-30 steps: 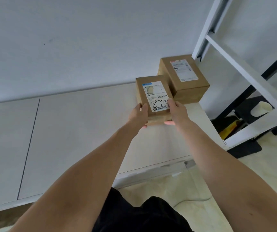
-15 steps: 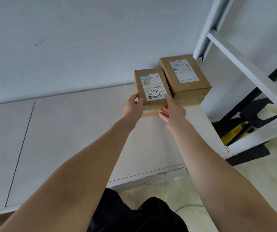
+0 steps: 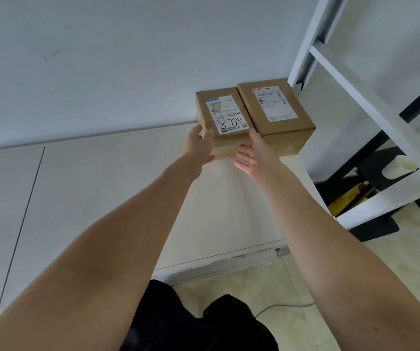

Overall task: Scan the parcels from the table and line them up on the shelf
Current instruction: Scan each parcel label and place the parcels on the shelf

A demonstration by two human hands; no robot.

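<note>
At the far right end of the white shelf (image 3: 128, 198), against the wall, two brown parcels sit side by side and touching: the left parcel (image 3: 223, 117), its label hand-marked "8732", and the right parcel (image 3: 274, 110), beside the white rack frame (image 3: 371, 97). Left hand (image 3: 200, 145) is at the left parcel's near-left corner, fingers straight and loosely spread, touching or just off the cardboard, I cannot tell which. Right hand (image 3: 250, 153) lies open at the near face, fingers apart, gripping nothing.
</note>
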